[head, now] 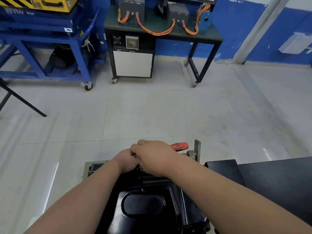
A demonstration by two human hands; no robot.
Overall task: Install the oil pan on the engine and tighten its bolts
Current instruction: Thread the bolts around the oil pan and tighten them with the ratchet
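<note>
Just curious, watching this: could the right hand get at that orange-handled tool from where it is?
Probably yes. The orange-handled tool lies just beyond the right hand, nothing visibly between them, though that hand seems busy at the oil pan.

Two hands in shot: left hand, right hand. One black oil pan. One red tool handle. One blue cart, and one yellow box. One black bench, and two grey boxes on it, the first and the second. Castors: three showing under the bench, one under the cart, four in all. Orange cables: several, too tangled to count.
</note>
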